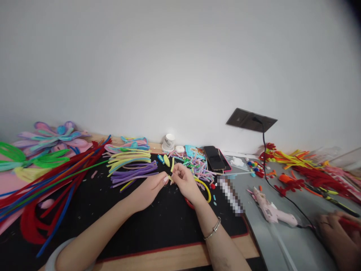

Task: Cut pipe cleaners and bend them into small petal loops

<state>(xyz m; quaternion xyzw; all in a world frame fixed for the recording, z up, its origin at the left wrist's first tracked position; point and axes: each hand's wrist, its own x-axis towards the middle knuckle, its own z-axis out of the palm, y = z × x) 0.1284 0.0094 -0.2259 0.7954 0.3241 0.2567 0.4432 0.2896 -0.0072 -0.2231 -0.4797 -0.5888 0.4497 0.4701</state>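
Note:
Over the black mat (166,226), my left hand (149,190) and my right hand (184,180) meet with fingertips almost touching. Between them is a short yellow pipe cleaner (173,164), its upper end sticking up, with a small black bit beside it that I cannot make out. Both hands are closed in a pinch on this piece; the fingers hide its lower part. Left of my left hand lie bundles of purple pipe cleaners (132,174) and pale yellow pipe cleaners (128,156). Behind my right hand is a heap of short pastel pieces (199,166).
Long red and blue pipe cleaners (67,180) spread at left below a pastel pipe-cleaner flower (60,137). A paper cup (168,142) and phone (214,158) stand near the wall. At right lie a corded glue gun (267,209) and another person's hand (338,229).

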